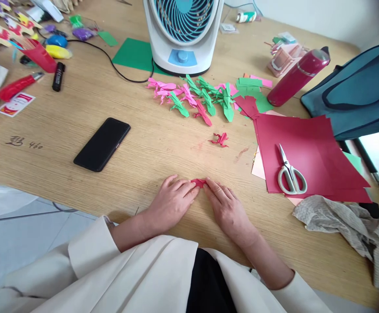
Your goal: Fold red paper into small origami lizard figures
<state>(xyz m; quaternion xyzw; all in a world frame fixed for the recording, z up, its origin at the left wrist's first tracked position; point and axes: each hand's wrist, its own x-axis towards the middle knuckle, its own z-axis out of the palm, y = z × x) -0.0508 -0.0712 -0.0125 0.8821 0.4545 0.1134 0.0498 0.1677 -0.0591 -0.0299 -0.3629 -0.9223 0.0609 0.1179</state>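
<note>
A small folded piece of red paper (198, 182) lies on the wooden table (150, 143) near its front edge. My left hand (171, 201) presses its left end with fingers drawn together. My right hand (226, 208) presses its right end the same way. Most of the paper is hidden under the fingertips. A finished small red origami figure (220, 139) sits a little farther back. Behind it lies a row of pink and green origami figures (196, 98).
Red paper sheets (310, 148) with scissors (290, 174) on them lie to the right, beside a grey cloth (342, 221). A black phone (102, 144) lies to the left. A fan (183, 34), a red bottle (298, 76) and a blue bag (359, 87) stand at the back.
</note>
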